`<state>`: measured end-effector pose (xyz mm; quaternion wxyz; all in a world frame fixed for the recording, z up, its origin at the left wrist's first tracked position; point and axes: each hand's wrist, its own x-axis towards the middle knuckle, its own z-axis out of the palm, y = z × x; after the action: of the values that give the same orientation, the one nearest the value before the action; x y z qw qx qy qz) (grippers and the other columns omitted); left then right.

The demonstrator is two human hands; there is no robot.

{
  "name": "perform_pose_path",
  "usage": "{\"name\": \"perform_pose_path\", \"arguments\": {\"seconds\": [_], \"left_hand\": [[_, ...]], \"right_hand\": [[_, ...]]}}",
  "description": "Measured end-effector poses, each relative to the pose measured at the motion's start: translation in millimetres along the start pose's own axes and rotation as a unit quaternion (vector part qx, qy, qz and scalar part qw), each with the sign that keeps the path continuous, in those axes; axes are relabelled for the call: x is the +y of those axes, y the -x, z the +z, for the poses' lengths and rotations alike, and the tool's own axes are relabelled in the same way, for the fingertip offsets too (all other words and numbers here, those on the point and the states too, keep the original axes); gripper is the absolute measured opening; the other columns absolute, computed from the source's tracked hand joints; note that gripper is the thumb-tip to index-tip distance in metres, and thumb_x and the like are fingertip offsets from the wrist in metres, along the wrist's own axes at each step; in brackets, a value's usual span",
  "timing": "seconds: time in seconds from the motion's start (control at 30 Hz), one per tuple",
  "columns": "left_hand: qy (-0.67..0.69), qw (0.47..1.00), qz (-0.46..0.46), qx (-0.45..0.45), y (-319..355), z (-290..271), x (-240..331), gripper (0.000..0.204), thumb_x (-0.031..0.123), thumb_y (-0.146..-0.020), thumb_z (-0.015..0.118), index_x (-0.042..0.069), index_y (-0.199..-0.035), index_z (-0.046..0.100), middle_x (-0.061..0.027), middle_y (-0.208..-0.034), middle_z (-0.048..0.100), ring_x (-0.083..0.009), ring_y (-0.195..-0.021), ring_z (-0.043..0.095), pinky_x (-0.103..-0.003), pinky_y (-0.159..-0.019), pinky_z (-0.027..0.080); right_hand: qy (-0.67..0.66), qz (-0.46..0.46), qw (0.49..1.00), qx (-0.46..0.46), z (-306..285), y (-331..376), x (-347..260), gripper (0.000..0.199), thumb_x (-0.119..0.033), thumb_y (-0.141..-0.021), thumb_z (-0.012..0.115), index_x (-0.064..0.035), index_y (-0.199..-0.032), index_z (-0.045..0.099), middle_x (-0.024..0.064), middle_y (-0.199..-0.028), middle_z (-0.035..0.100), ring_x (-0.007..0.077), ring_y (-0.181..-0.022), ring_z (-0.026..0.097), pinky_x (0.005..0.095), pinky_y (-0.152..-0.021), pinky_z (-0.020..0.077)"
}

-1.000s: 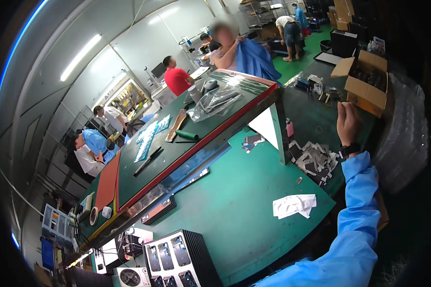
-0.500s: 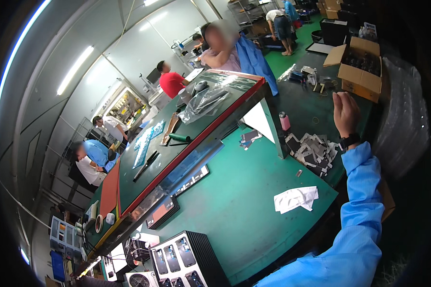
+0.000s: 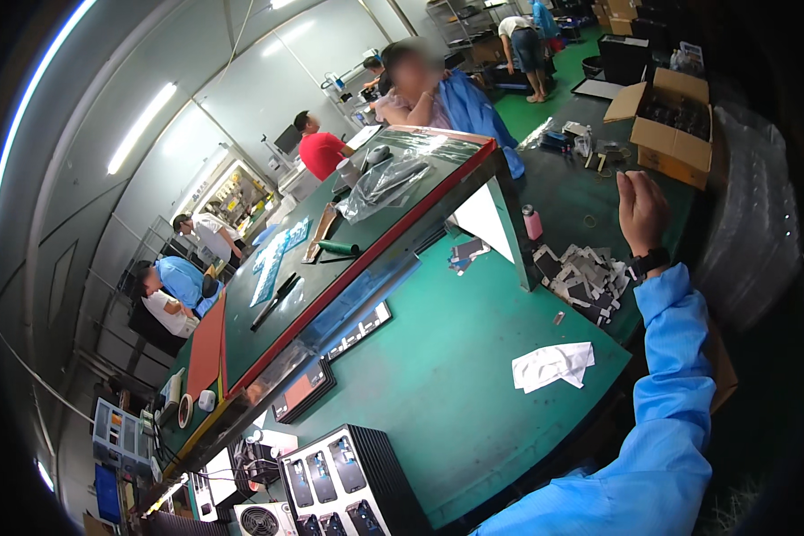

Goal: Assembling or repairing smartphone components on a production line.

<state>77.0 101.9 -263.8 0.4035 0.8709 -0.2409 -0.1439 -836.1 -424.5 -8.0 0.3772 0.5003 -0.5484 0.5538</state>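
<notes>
My right hand (image 3: 643, 216) is raised at the right, over the dark side table, with a black watch on the wrist and a blue sleeve below it. Its fingers are bent and drawn together; whether anything lies inside them is hidden. Just below and left of it is a heap of flat grey and white phone-like parts (image 3: 586, 284), with a pink bottle (image 3: 531, 221) standing beside it. A crumpled white cloth (image 3: 552, 366) lies on the green bench (image 3: 456, 393). My left hand is out of the picture.
A black rack (image 3: 353, 487) holding several phones stands at the lower edge. A raised shelf with a red edge (image 3: 357, 254) crosses the bench, carrying a plastic bag (image 3: 384, 192) and tweezers-like black tool (image 3: 275, 301). An open cardboard box (image 3: 674, 161) sits at right. Several people work beyond.
The view has shifted very slightly. My right hand stays raised in nearly the same place. Across the shelf, the person with the blue garment has moved their head and arm a little.
</notes>
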Motion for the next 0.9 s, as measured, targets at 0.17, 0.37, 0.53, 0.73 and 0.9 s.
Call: {"name": "perform_pose_path", "arguments": {"seconds": [0.17,0.37,0.53,0.73,0.9], "left_hand": [[-0.013,0.999,0.045,0.006,-2.7,4.2,-2.4,0.06,0.004,-0.082,0.045,0.004,-0.142,0.047,-0.013,-0.086,0.057,-0.0219,-0.057,0.048,-0.035,-0.05,0.04],[-0.032,0.995,0.096,0.016,2.2,4.0,-4.7,0.055,0.005,-0.084,0.048,0.002,-0.139,0.049,-0.0149,-0.091,0.059,-0.0244,-0.066,0.052,-0.036,-0.058,0.044],[-0.046,0.989,0.14,0.02,0.3,7.2,-2.5,0.051,0.006,-0.086,0.05,0.0,-0.136,0.051,-0.0166,-0.095,0.061,-0.0265,-0.074,0.056,-0.037,-0.065,0.047],[-0.058,0.982,0.178,0.033,1.9,3.3,-12.0,0.046,0.007,-0.088,0.053,-0.003,-0.132,0.053,-0.0185,-0.1,0.063,-0.029,-0.083,0.06,-0.038,-0.074,0.051],[-0.086,0.966,0.238,0.051,-18.1,5.3,-33.1,0.035,0.009,-0.093,0.052,-0.007,-0.124,0.058,-0.0216,-0.111,0.064,-0.0316,-0.101,0.061,-0.038,-0.088,0.05]], "right_hand": [[0.006,0.014,1.0,-0.009,-6.7,0.6,1.7,0.024,-0.028,-0.098,0.059,-0.0106,-0.083,0.057,0.0057,-0.074,0.058,0.0286,-0.069,0.061,0.0398,-0.058,0.0462],[0.006,-0.001,1.0,-0.006,-10.0,-3.1,-1.4,0.023,-0.028,-0.098,0.059,-0.0107,-0.083,0.057,0.0059,-0.075,0.058,0.029,-0.07,0.061,0.0397,-0.058,0.0461],[0.003,-0.009,1.0,-0.012,-13.1,-4.7,-1.9,0.024,-0.027,-0.098,0.059,-0.0103,-0.082,0.056,0.0067,-0.074,0.058,0.0297,-0.069,0.061,0.0397,-0.057,0.0458],[-0.224,0.18,0.937,-0.201,-28.3,65.6,-45.4,0.027,-0.029,-0.098,0.06,-0.008,-0.08,0.057,0.0119,-0.065,0.057,0.0297,-0.059,0.059,0.0385,-0.053,0.0426],[-0.255,0.243,0.848,-0.397,-95.1,182.9,-130.6,0.023,-0.031,-0.094,0.063,-0.009,-0.089,0.067,0.0103,-0.07,0.065,0.0291,-0.067,0.066,0.0381,-0.058,0.0489]]}}
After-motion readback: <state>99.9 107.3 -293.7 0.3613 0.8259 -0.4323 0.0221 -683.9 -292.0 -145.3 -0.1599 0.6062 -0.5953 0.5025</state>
